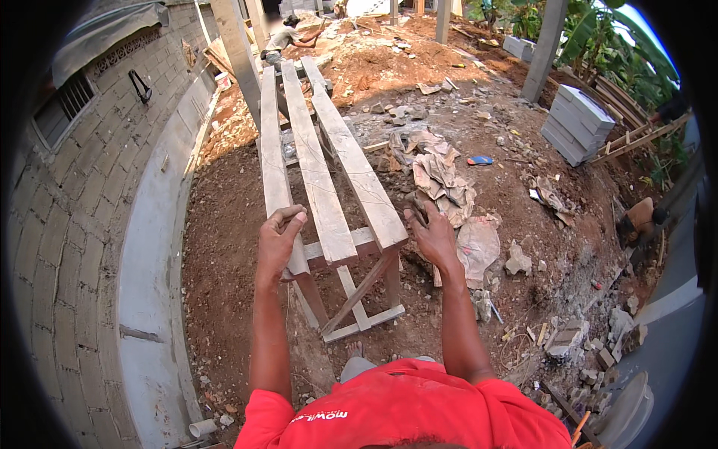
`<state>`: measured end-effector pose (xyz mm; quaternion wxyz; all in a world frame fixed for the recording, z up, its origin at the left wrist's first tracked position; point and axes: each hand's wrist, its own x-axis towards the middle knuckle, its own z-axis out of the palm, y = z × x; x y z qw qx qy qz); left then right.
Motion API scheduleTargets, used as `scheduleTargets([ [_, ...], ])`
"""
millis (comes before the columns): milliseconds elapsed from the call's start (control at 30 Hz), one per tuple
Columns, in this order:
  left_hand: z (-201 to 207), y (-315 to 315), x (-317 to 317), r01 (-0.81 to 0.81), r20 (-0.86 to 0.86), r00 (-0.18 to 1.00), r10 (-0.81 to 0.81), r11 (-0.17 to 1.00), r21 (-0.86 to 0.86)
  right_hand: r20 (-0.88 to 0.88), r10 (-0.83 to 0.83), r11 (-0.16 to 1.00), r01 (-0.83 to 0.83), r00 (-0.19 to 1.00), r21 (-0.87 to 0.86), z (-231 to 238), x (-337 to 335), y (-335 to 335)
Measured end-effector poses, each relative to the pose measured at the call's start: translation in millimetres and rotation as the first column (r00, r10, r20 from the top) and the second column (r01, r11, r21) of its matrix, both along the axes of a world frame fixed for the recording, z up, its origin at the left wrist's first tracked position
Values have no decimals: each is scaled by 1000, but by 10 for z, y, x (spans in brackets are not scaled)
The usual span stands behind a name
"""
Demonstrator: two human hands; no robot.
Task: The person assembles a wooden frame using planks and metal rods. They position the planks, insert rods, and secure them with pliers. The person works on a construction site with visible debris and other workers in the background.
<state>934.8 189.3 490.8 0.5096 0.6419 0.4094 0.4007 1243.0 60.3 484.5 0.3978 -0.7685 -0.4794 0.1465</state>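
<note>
My left hand (pixel 277 243) is at the near end of the left wooden plank (pixel 273 165), its thumb and fingers brought together. What they hold, if anything, is too small to make out. Just right of the right plank (pixel 359 172), my right hand (pixel 434 238) has its fingers curled, with something dark between them that I cannot identify. Thin wire strands (pixel 344 178) cross the planks between my hands. A middle plank (pixel 314 165) lies alongside the others, all resting on a wooden trestle (pixel 363 295).
Crumpled paper sacks (pixel 445 179) and a blue object (pixel 480 160) lie on the soil at right. Grey blocks (pixel 577 123) are stacked beyond, near a post (pixel 544 52). Rubble (pixel 568 340) lies lower right. A block wall (pixel 82 202) runs left. Another person (pixel 284 37) crouches far off.
</note>
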Motion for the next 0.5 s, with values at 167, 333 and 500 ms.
scheduleTargets([
  [167, 279, -629, 504, 260, 233, 949, -213, 946, -194, 56, 164, 985, -166, 985, 37, 374, -183, -375],
  [333, 333, -879, 890, 197, 528, 848, -49, 953, -229, -26, 329, 944, -329, 944, -2, 360, -341, -628],
  [500, 262, -825, 886, 129, 777, 608, 164, 945, -300, 20, 460, 888, -460, 888, -3, 103, -290, -875],
])
